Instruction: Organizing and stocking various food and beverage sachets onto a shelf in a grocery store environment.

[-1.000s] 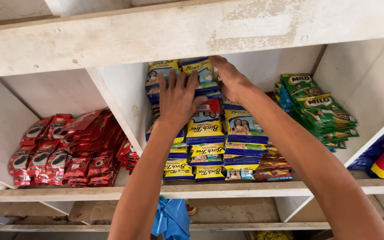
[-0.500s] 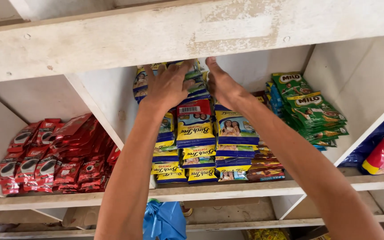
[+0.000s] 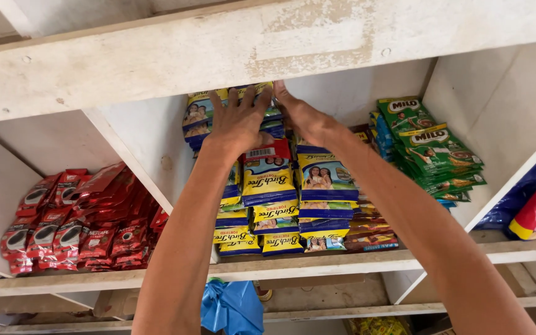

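I judge the tall stack of yellow-and-blue sachets [image 3: 268,186] in the middle compartment could topple forward off the wooden shelf [image 3: 317,267] if my push lands unevenly (it already leans). My left hand [image 3: 238,121] lies flat, fingers spread, pressing the top packets without gripping them. My right hand [image 3: 302,115] reaches in beside it; I cannot tell whether it pinches anything. Both arms stretch upward.
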